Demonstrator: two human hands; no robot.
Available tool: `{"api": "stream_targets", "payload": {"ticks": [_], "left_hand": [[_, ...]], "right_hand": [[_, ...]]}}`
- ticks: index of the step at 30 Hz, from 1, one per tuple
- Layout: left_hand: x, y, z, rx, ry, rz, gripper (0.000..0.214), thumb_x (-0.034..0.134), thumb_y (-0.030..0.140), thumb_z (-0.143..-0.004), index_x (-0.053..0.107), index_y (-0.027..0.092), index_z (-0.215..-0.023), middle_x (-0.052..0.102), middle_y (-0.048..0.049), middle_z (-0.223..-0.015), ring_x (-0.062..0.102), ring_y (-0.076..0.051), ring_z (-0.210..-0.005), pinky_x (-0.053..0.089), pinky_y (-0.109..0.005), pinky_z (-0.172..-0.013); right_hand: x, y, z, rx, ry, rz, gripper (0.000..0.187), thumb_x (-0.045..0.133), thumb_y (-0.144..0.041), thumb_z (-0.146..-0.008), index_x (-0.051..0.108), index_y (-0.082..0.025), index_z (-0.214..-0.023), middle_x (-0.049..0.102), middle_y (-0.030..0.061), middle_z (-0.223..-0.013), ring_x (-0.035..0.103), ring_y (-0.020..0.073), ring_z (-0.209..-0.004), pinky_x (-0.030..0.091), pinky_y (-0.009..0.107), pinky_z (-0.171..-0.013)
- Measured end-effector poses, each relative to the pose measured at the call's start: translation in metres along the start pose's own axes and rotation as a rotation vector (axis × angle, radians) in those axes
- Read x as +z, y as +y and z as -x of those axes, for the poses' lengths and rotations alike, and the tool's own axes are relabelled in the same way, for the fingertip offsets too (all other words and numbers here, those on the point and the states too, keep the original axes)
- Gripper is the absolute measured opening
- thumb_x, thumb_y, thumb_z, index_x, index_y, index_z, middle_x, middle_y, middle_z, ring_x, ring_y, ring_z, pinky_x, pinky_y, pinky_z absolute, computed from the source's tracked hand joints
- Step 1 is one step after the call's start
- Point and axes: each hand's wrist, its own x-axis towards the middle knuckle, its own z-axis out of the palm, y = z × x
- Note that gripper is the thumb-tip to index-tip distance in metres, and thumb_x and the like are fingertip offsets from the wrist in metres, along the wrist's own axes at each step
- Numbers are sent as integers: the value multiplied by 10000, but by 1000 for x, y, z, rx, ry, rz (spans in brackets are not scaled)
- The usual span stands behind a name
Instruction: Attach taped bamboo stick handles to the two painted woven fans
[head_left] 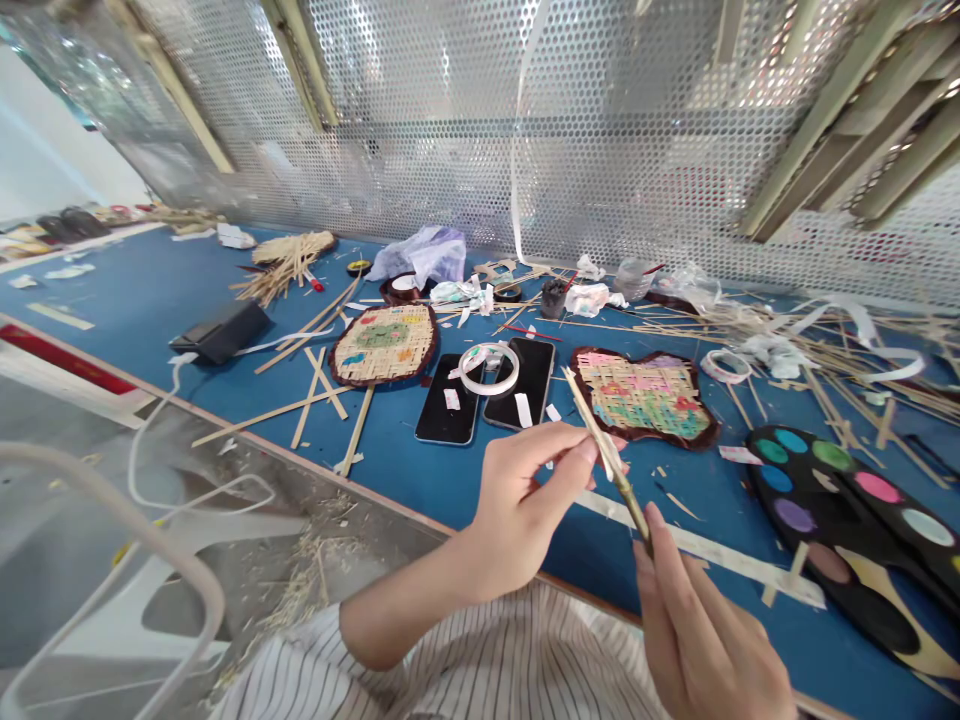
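Thin pale bamboo strip [591,420] clamped at mid-length by the left grip [521,510] and at its lower end by the right grip [694,630], both over the blue table [390,475], a painted woven bamboo mat [645,395] just beyond, the work apparently calling for a steady two-handed hold.

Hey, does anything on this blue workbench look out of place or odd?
Yes: a roll of white tape sits across two black smartphones, with white scraps lying on them. Phones look out of place among the loose bamboo strips and woven pieces.
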Motion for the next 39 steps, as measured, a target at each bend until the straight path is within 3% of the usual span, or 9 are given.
{"api": "stream_targets", "payload": {"ticks": [4,9,16,21,27,29,31,35,39], "left_hand": [[-1,3,-2,8,-35,46,258,513,304,-911,742,197,-958,719,-52,-764,618,-132,-636,517,-238,-588],[-4,3,-4,-61,-70,89,251,542,303,-898,748,175,-962,734,-70,-791,620,-134,-633,527,-246,-604],[-5,7,-2,-15,-77,64,250,524,279,-909,755,185,-902,673,-34,-668,618,-127,-647,508,-235,-628],[-3,6,-2,-23,-90,38,270,511,291,-911,749,166,-885,673,-43,-666,611,-133,-635,512,-243,-614],[0,3,1,-43,-95,89,251,508,284,-915,737,185,-939,687,-43,-738,601,-116,-654,505,-217,-606],[1,2,1,-54,-106,133,259,494,279,-922,732,181,-952,692,-50,-770,602,-119,-669,512,-222,-622],[2,1,2,-61,-114,172,262,486,272,-927,726,177,-970,697,-57,-804,601,-118,-668,513,-228,-628],[3,-1,1,-65,-134,199,261,473,258,-936,716,178,-990,696,-59,-837,600,-101,-648,495,-221,-624],[3,-1,-1,-73,-153,159,281,458,279,-941,711,160,-972,681,-61,-805,604,-115,-659,495,-239,-639]], "right_hand": [[-12,-5,-6,54,-58,8,731,514,-51,-913,104,-152,-1509,752,58,-959,706,156,-628,430,299,-535],[-16,-4,-13,48,-58,15,688,488,-53,-919,136,-103,-1508,763,74,-873,678,148,-537,420,291,-466],[-9,-4,10,93,-68,-25,684,512,-38,-900,181,-85,-1497,742,74,-756,618,141,-490,380,307,-498],[-7,-5,17,61,-48,5,749,495,7,-882,132,-173,-1512,747,68,-810,636,143,-545,398,294,-534],[-12,1,10,-57,-24,21,744,542,-23,-860,176,-129,-1498,765,80,-856,678,162,-533,426,270,-442],[-13,0,10,7,-17,-70,728,552,-41,-865,204,-158,-1493,762,78,-904,696,165,-567,455,259,-456],[-13,-2,11,169,-11,-240,711,574,-54,-859,270,-227,-1478,755,64,-952,710,168,-610,496,253,-510],[-12,-6,12,418,64,-587,637,635,-25,-797,509,-337,-1338,731,5,-1056,723,158,-689,560,232,-593],[-9,-3,14,480,72,-750,523,635,-37,-781,614,-294,-1237,739,23,-1022,731,189,-697,600,246,-589]]}}
